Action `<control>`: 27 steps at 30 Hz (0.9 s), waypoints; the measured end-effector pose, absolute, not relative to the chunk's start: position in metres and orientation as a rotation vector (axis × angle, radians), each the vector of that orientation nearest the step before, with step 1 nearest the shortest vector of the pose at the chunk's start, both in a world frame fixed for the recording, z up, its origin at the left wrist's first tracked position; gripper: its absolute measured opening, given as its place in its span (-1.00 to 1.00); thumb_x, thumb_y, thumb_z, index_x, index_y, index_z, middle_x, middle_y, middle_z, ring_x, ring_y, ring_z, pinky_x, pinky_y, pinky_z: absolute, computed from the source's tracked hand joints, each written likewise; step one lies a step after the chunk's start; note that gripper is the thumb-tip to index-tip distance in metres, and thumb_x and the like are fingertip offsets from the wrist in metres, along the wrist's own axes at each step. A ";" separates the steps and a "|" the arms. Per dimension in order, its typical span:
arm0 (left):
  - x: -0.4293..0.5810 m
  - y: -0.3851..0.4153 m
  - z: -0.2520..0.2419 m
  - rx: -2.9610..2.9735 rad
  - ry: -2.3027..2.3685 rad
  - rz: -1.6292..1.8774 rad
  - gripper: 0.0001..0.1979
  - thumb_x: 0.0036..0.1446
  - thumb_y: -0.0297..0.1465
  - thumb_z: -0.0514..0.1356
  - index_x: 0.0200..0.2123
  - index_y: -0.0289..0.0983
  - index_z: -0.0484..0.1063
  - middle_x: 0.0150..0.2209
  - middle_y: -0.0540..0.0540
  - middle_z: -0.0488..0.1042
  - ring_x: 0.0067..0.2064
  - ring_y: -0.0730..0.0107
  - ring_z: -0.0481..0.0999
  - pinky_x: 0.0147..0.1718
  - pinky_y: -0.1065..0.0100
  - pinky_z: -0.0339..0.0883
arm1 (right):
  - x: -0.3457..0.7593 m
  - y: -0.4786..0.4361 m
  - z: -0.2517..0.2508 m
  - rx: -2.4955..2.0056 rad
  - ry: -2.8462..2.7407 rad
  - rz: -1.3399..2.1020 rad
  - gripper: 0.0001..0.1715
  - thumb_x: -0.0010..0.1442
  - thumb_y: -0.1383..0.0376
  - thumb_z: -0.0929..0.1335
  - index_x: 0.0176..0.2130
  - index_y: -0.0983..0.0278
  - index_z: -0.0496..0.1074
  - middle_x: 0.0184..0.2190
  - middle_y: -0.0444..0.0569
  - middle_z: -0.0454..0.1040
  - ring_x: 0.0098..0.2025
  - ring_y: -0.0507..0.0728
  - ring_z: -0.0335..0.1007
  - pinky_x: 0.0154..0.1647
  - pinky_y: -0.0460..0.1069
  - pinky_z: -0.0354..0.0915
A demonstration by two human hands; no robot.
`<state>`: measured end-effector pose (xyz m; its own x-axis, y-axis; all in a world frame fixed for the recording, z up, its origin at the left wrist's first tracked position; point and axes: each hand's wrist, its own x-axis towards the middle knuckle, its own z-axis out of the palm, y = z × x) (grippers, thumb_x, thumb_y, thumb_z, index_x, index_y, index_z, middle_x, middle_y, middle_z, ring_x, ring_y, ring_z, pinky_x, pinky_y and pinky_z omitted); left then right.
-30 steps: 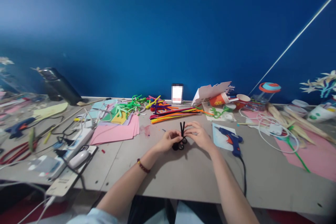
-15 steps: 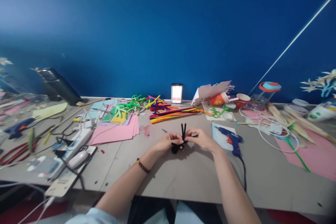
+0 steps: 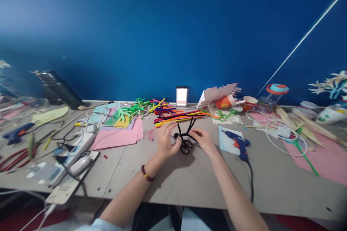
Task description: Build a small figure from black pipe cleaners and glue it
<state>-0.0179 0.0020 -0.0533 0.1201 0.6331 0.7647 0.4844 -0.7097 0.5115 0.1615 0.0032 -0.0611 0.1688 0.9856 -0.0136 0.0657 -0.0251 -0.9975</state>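
A black pipe-cleaner figure (image 3: 185, 138) with rounded loops at its lower end and two thin ends sticking up is held just over the table. My right hand (image 3: 204, 140) pinches an arm of it from the right, between thumb and fingertips. To its left is my left hand (image 3: 167, 140), thumb and fingers spread apart around the left side of the figure. Whether the left fingertips touch it is hard to make out. A beaded bracelet (image 3: 147, 174) circles my left wrist.
Coloured pipe cleaners (image 3: 179, 117) lie behind my hands, with a lit phone (image 3: 181, 96) propped beyond. A blue glue gun (image 3: 240, 144) rests on the right. Pink paper sheets (image 3: 116, 139), a power strip (image 3: 73, 157) and red-handled pliers (image 3: 16, 157) occupy the left.
My left hand has opened and drawn back from the black pipe-cleaner figure. The figure now hangs from my right hand, tilted, its loops and arms showing more.
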 end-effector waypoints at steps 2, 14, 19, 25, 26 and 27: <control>-0.016 0.002 -0.056 2.568 1.175 1.563 -0.64 0.05 -0.44 0.18 -0.03 -0.25 0.35 -0.09 -0.20 0.46 -0.04 0.14 0.40 -0.06 0.14 0.23 | 0.159 0.002 -0.060 -1.337 -1.075 1.066 -0.63 -0.18 0.06 0.45 -0.44 0.29 0.52 -0.51 -0.09 0.49 -0.44 0.05 0.31 -0.36 -0.04 0.24; -0.019 0.005 -0.056 2.988 1.205 1.459 -0.87 0.17 -0.48 0.11 -0.25 -0.24 0.45 -0.30 -0.11 0.54 -0.24 0.29 0.46 -0.18 0.23 0.20 | 0.137 -0.007 -0.059 -1.198 -0.822 1.442 -0.53 -0.33 0.02 0.53 -0.47 0.28 0.47 -0.68 -0.24 0.26 -0.59 -0.04 0.12 -0.56 -0.10 0.12; -0.021 0.008 -0.057 3.018 1.080 1.479 -0.84 0.16 -0.50 0.11 -0.20 -0.28 0.44 -0.29 -0.13 0.55 -0.25 0.29 0.48 -0.27 0.25 0.22 | 0.139 -0.005 -0.063 -1.133 -0.827 1.485 -0.57 -0.30 0.06 0.53 -0.47 0.28 0.48 -0.64 -0.23 0.30 -0.55 -0.05 0.12 -0.52 -0.11 0.09; -0.019 0.008 -0.057 2.898 1.073 1.452 -0.84 0.16 -0.51 0.08 -0.23 -0.28 0.45 -0.34 -0.13 0.54 -0.30 0.30 0.50 -0.33 0.26 0.23 | 0.137 -0.005 -0.064 -1.124 -0.856 1.435 -0.62 -0.26 0.09 0.53 -0.47 0.28 0.49 -0.55 -0.19 0.39 -0.50 -0.04 0.18 -0.44 -0.10 0.11; -0.018 0.008 -0.057 2.842 1.083 1.467 -0.84 0.16 -0.51 0.09 -0.24 -0.28 0.45 -0.35 -0.13 0.54 -0.30 0.30 0.49 -0.33 0.26 0.23 | 0.137 -0.005 -0.065 -1.115 -0.859 1.442 -0.62 -0.24 0.09 0.53 -0.45 0.28 0.50 -0.55 -0.19 0.39 -0.51 -0.04 0.18 -0.44 -0.09 0.12; -0.018 0.008 -0.058 2.771 1.102 1.493 -0.85 0.15 -0.51 0.09 -0.26 -0.28 0.45 -0.36 -0.12 0.54 -0.31 0.31 0.49 -0.33 0.27 0.23 | 0.136 -0.005 -0.066 -1.104 -0.862 1.452 -0.61 -0.24 0.08 0.53 -0.44 0.27 0.50 -0.55 -0.19 0.39 -0.51 -0.04 0.19 -0.44 -0.09 0.12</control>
<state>-0.0177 0.0080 -0.0581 0.3866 0.4580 0.8005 0.6303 -0.7649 0.1332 0.1361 -0.0046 -0.0658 -0.0033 0.9839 -0.1787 -0.3145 -0.1706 -0.9338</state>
